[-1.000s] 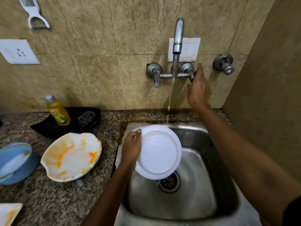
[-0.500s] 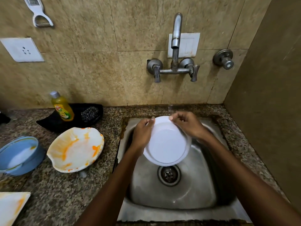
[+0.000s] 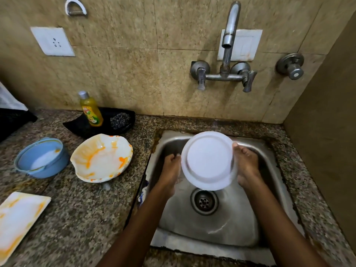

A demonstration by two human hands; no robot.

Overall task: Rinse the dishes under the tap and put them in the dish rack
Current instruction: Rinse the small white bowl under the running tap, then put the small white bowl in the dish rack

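White plate (image 3: 209, 160): held over the steel sink (image 3: 221, 224), underside up, below the tap (image 3: 229, 35)
Left hand (image 3: 171, 170): gripping the plate's left rim
Right hand (image 3: 246, 164): gripping its right rim
Table (image 3: 77, 218): stained bowl (image 3: 102, 158), blue bowl (image 3: 41, 158), soap bottle (image 3: 90, 109)

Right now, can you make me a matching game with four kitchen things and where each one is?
Things:
1. round white plate
2. yellow soap bottle
3. round metal drain
4. flat rectangular orange-stained plate

Places:
A. bottom of the steel sink
B. near left part of the speckled counter
C. held between the left hand and right hand
D. standing in the black tray by the wall

Pairs: 1-C, 2-D, 3-A, 4-B
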